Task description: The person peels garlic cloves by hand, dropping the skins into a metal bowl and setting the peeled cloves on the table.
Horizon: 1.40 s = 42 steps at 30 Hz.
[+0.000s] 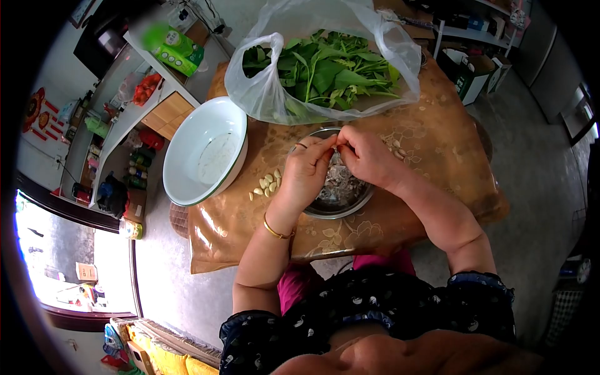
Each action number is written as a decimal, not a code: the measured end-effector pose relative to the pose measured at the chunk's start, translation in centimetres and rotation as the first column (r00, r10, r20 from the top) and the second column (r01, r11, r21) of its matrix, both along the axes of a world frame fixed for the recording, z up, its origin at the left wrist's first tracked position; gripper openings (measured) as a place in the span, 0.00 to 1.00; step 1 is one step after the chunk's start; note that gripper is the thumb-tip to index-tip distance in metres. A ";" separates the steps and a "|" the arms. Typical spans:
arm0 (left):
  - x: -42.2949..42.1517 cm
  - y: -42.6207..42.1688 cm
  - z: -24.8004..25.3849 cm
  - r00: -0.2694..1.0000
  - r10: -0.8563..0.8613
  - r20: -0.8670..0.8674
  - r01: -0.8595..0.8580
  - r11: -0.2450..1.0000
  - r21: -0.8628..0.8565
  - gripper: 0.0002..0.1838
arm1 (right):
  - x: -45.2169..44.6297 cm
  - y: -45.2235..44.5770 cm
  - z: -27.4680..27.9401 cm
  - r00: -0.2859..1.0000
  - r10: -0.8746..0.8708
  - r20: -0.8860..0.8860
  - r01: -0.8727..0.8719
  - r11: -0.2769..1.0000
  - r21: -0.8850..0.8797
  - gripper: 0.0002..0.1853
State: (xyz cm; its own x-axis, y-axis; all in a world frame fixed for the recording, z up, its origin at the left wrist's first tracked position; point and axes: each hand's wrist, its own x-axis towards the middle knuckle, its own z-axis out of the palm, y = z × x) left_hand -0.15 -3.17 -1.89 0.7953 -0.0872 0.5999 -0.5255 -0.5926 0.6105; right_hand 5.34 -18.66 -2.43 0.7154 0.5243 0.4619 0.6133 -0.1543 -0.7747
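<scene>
Left hand and right hand pinch a small piece, mostly hidden, over the metal bowl, perhaps so scraps land inside.

On my feed I can't make out what the left hand and right hand pinch where they meet; it's too small. They hide part of the metal bowl from me. My upper edge crops the plastic bag, a blur smears the green package, and the bottom cuts off the yellow cushion.
</scene>
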 end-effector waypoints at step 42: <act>0.2 1.4 0.5 0.828 -0.436 -0.352 -0.118 0.478 -0.871 0.08 | -0.6 -0.1 1.0 0.985 0.173 0.018 -0.171 0.982 -0.081 0.04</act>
State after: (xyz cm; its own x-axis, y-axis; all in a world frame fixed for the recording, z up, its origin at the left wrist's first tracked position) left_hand 0.01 -1.76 -1.38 0.9976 0.0686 0.0028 -0.0309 0.4117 0.9108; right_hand 4.71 -18.78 -1.42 0.6002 0.6742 0.4304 0.6546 -0.1049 -0.7487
